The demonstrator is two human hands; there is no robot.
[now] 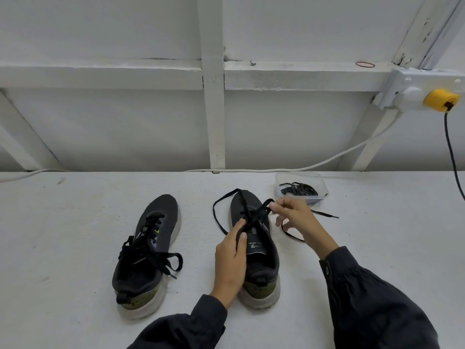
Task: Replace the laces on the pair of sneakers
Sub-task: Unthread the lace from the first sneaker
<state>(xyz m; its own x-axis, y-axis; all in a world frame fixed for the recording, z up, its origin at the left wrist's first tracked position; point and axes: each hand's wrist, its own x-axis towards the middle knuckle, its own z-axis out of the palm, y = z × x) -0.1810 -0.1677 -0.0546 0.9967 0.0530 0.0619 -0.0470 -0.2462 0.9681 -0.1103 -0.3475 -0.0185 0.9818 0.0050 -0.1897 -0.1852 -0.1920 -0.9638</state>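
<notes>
Two dark sneakers with pale soles stand on the white table, toes pointing away from me. The left sneaker (pixel 148 250) is fully laced, its black lace tied loosely. My left hand (pixel 232 258) rests on the left side of the right sneaker (pixel 256 250), with its fingers laid straight along the eyelets. A black lace (pixel 219 222) is partly threaded through this shoe and loops out to the left. My right hand (pixel 294 217) pinches a strand of that lace just right of the toe. The lace's other end trails on the table beyond my right hand.
A clear plastic tub (pixel 302 188) holding coiled black laces sits at the back right, just beyond my right hand. A white cable runs along the table's far edge below a white panelled wall. A yellow plug (pixel 441 100) with a black cord hangs at far right.
</notes>
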